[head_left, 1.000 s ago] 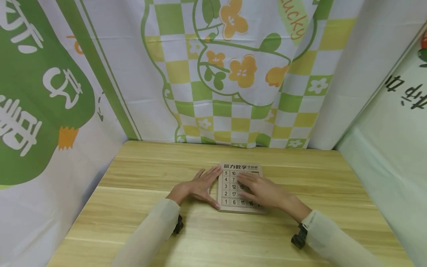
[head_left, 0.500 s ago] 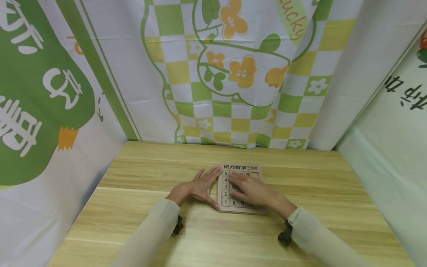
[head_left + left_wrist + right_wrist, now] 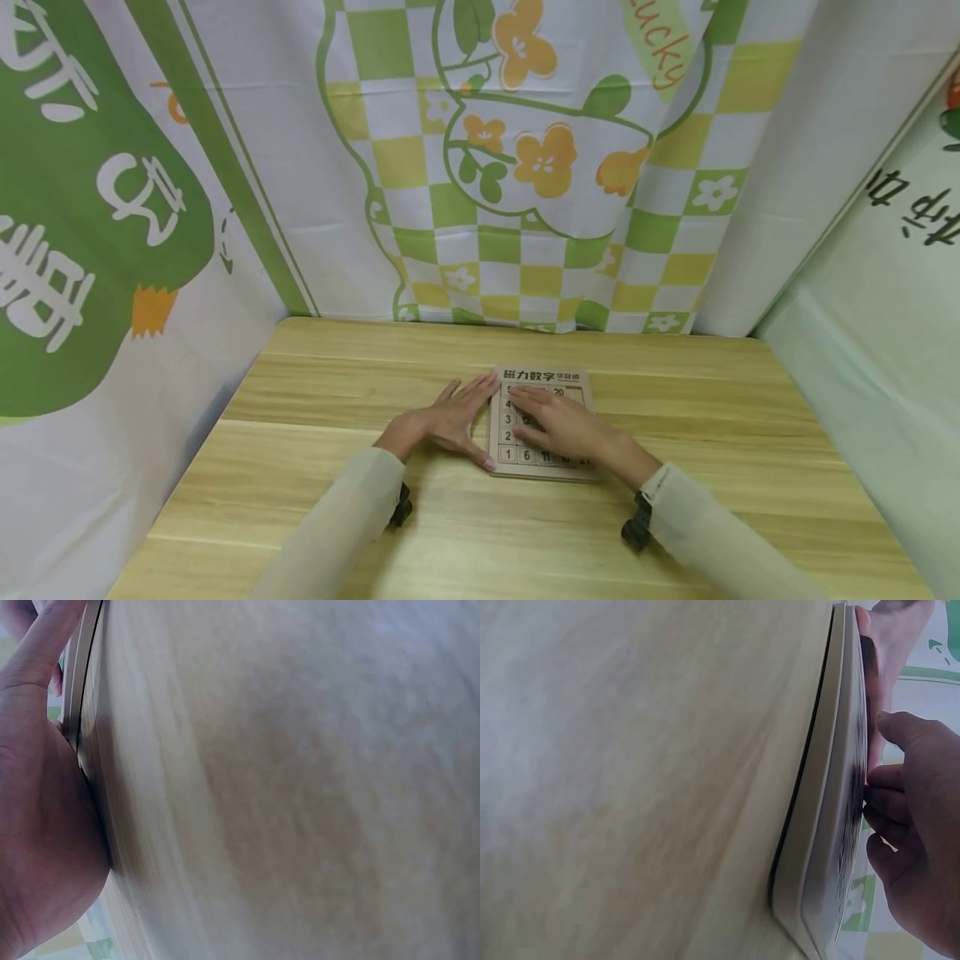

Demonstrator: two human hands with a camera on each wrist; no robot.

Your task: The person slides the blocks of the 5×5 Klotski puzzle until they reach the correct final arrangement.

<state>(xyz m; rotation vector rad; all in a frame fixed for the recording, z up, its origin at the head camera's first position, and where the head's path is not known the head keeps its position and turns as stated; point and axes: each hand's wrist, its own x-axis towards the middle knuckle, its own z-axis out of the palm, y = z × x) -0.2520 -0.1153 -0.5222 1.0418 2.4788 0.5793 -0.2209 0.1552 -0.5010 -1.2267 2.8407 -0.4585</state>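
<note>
A number slide puzzle (image 3: 540, 376), a flat tan board of small numbered tiles, lies on the table in the head view. Along its left side rests my left hand (image 3: 450, 421), thumb at the lower corner and straight fingertips at the upper corner. My right hand (image 3: 572, 427) lies over the grid, its fingertips on tiles near the left columns and hiding most of the middle. A tile marked 20 (image 3: 558, 392) shows beside a bare slot at the top right. In the right wrist view, the right fingers bend lightly onto the board's face (image 3: 836, 847).
The wooden table (image 3: 315, 367) runs up to a printed curtain (image 3: 517, 250) at the back. Cloth hangs along the left and right sides too. Dark wrist cameras sit at both cuffs, the right one (image 3: 636, 529) low over the table.
My right hand has slid left across the tiles, uncovering the 20 and the slot at the top right. The left hand and the board have stayed in place.
</note>
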